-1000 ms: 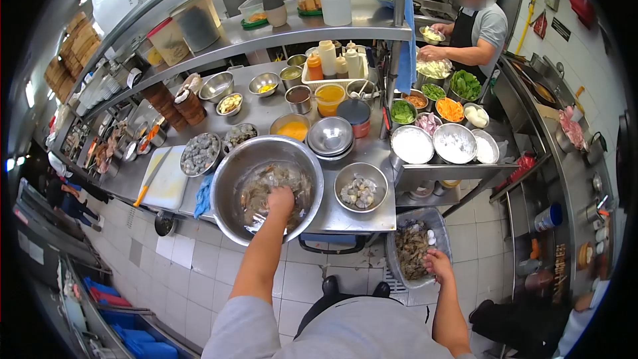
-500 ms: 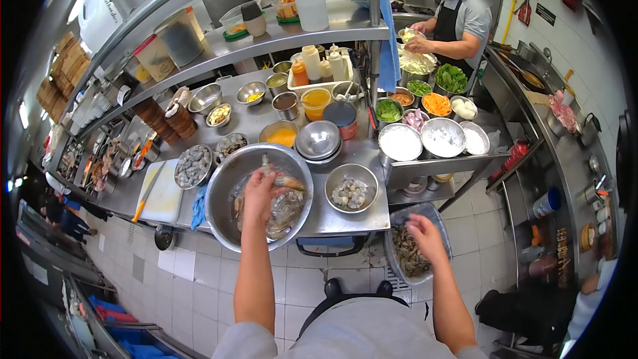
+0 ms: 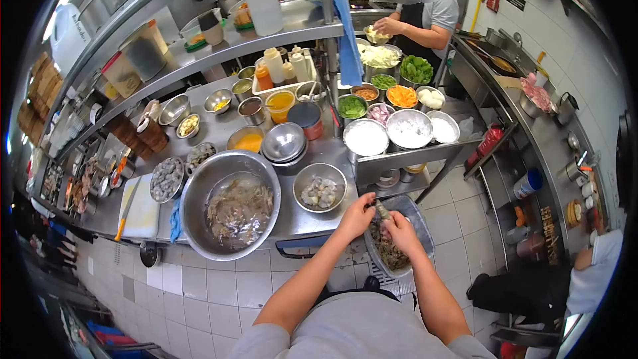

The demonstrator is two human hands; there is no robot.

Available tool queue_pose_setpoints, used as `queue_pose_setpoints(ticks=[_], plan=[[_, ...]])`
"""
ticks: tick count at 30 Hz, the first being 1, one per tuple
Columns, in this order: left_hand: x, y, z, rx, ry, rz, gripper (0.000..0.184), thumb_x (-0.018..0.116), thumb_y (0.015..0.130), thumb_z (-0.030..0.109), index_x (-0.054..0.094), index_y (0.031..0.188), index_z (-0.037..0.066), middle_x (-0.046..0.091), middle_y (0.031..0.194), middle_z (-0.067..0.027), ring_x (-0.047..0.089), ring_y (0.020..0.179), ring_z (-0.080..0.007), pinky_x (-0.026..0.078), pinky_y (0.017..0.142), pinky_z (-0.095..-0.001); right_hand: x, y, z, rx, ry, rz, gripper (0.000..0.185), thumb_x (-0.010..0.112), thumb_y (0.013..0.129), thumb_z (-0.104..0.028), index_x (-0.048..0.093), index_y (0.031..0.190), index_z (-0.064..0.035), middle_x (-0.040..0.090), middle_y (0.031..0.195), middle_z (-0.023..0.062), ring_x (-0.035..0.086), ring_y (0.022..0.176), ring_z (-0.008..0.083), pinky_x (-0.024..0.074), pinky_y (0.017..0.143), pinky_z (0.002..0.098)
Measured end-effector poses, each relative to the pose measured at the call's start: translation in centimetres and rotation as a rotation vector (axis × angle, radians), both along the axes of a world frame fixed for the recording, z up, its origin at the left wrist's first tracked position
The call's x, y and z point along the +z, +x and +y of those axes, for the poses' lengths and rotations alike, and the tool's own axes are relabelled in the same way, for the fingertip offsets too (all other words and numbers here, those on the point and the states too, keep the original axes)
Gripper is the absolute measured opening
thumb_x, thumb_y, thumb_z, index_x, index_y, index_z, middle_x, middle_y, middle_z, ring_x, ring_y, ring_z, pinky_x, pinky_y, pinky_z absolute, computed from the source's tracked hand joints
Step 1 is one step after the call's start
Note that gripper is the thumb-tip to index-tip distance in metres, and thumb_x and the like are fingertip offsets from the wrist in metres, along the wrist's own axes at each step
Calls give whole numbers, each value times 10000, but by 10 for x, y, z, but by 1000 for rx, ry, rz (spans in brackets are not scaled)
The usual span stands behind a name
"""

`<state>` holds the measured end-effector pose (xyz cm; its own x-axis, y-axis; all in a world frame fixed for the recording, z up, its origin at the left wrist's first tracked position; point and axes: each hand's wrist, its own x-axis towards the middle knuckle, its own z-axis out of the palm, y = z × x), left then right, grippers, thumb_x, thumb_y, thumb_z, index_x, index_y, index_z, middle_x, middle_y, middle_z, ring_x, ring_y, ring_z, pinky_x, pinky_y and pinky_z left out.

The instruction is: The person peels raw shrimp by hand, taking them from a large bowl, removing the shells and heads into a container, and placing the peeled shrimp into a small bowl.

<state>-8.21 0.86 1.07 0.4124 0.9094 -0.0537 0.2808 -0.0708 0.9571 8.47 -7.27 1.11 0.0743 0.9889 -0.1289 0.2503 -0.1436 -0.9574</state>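
Both hands hold one shrimp (image 3: pixel 382 210) above the grey bin (image 3: pixel 425 221), which has shrimp scraps in it. My left hand (image 3: pixel 359 214) has its fingers pinched at the shrimp's upper end. Fingers of my right hand (image 3: pixel 401 231) are wrapped round its lower part. Just left of the hands stands a steel bowl (image 3: pixel 321 209) of peeled shrimp (image 3: pixel 321 193). Farther left, the large steel basin (image 3: pixel 193 223) holds unpeeled shrimp (image 3: pixel 239 209) in water.
A knife (image 3: pixel 127 207) lies on the white cutting board (image 3: pixel 143 216) at left, beside a bowl of grey shrimp (image 3: pixel 166 178). White-filled bowls (image 3: pixel 365 137) and vegetables stand back right. A co-worker (image 3: pixel 425 23) handles food behind; another person (image 3: pixel 551 286) is at lower right.
My left hand has left the large basin with a shrimp and moved right, over the bin. My right hand has closed on the shrimp. The view has shifted to the right.
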Motion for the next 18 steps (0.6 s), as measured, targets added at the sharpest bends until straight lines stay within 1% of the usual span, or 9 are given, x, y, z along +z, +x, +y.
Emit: queue_pose_setpoints(ticks=[1, 2, 3, 5, 7, 9, 11, 13, 18], plan=[[-3, 6, -6, 2, 258, 7, 516, 578, 851, 35, 516, 1362, 71, 570, 1263, -188, 629, 995, -251, 528, 839, -333, -6, 6, -4, -52, -164, 355, 232, 538, 955, -159, 586, 1136, -21, 631, 869, 70, 620, 748, 192, 500, 676, 306], [-5, 12, -11, 1, 456, 89, 534, 578, 838, 25, 517, 1365, 87, 558, 1275, -196, 619, 996, -268, 523, 836, -325, -11, 15, -11, -104, -247, 521, 205, 481, 985, -184, 576, 1095, -39, 603, 849, 32, 565, 687, 119, 481, 634, 266], [-4, 18, -15, 1, 654, 169, 553, 578, 825, 15, 519, 1367, 103, 547, 1286, -203, 609, 998, -285, 517, 832, -317, -17, 20, -14, -118, -244, 525, 205, 481, 985, -184, 576, 1095, -39, 603, 849, 32, 565, 687, 119, 481, 634, 266], [-1, 30, -15, -134, 550, 97, 541, 580, 818, 2, 539, 1346, 109, 561, 1253, -184, 606, 1006, -290, 510, 850, -334, -29, 28, -21, -160, -286, 747, 194, 436, 982, -168, 564, 1058, -43, 607, 858, 49, 563, 663, 142, 489, 618, 276], [4, 41, -16, -268, 445, 27, 530, 582, 810, -11, 560, 1325, 115, 575, 1219, -166, 602, 1014, -295, 503, 867, -352, -19, 32, -25, -151, -296, 700, 186, 433, 987, -168, 562, 1040, -45, 602, 846, 47, 559, 659, 138, 489, 615, 272], [6, 52, -19, -363, 257, 119, 489, 579, 814, -18, 594, 1285, 112, 585, 1180, -146, 582, 1080, -297, 470, 939, -394, -15, 36, -27, -138, -311, 652, 181, 430, 993, -169, 561, 1022, -46, 597, 834, 45, 554, 654, 135, 488, 612, 268], [5, 59, -21, -375, 337, 131, 479, 608, 798, 5, 616, 1264, 117, 592, 1180, -124, 563, 1098, -308, 447, 955, -427, -16, 41, -26, -96, -352, 481, 181, 447, 994, -192, 557, 990, -48, 591, 808, 44, 555, 644, 132, 488, 602, 273], [8, 63, -27, -315, 756, 274, 495, 629, 777, 30, 620, 1262, 130, 594, 1183, -104, 566, 1067, -312, 465, 908, -422, -17, 47, -25, -88, -352, 430, 203, 460, 998, -236, 555, 964, -60, 576, 796, 33, 542, 645, 128, 476, 597, 270], [5, 63, -32, -299, 784, 316, 501, 630, 768, 63, 608, 1268, 84, 608, 1148, -116, 563, 1081, -323, 471, 894, -407, -11, 50, -23, -85, -322, 344, 253, 477, 999, -285, 564, 909, -65, 569, 765, 25, 540, 658, 114, 453, 585, 252]])
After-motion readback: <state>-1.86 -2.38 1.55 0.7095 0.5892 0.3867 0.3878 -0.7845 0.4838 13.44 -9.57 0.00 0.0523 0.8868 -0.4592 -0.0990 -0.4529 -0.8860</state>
